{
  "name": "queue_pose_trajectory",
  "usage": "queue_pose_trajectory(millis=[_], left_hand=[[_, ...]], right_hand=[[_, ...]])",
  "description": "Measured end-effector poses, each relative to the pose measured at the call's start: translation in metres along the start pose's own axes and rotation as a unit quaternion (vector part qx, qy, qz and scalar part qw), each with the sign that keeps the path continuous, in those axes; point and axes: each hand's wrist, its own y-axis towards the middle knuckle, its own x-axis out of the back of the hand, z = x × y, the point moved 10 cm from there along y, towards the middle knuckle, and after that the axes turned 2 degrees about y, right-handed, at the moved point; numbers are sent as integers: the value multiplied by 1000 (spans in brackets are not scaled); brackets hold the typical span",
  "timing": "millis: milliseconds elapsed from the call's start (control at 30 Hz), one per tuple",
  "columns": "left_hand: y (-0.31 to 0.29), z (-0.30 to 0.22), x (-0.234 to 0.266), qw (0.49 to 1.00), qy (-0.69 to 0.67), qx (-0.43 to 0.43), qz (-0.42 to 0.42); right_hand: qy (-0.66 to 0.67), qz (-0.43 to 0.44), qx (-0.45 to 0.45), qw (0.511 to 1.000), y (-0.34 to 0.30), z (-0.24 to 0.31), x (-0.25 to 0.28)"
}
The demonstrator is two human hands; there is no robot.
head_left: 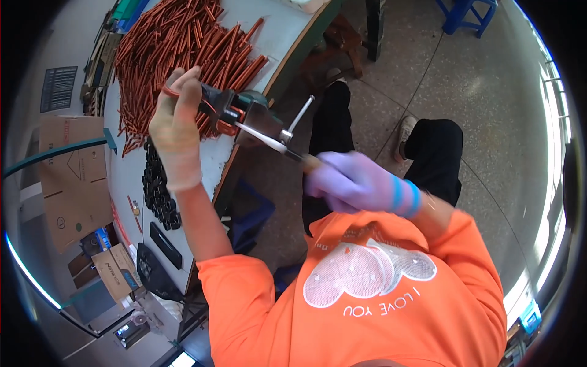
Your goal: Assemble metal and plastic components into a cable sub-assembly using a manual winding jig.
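My left hand (177, 134), in a cream glove, is closed at the far side of a bench vise (260, 119). A reddish copper-coloured piece (170, 92) shows between its thumb and fingers; the rest of that piece is hidden. More copper-coloured metal (226, 127) shows at the dark vise jaws. My right hand (351, 181), in a purple glove, is wrapped round the wooden handle of a file (263, 137). The file's silver blade is slightly blurred and its tip reaches the jaws. The vise's bar handle (299, 116) sticks out just above the file.
A large heap of copper-coloured rods (177, 46) covers the far part of the white table (278, 46). Several black parts (159, 186) stand in rows left of my left forearm, near a black phone-like slab (166, 246). A blue stool (466, 15) is at the far right.
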Motion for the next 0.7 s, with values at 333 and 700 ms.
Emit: queue_pose_trajectory(millis=[333, 700], left_hand=[[-32, -89, -48, 881, 309, -343, 102], [-27, -83, -29, 927, 175, -297, 147]], right_hand=[[115, 42, -124, 985, -19, -24, -16], [75, 4, -178, 981, -93, -59, 20]])
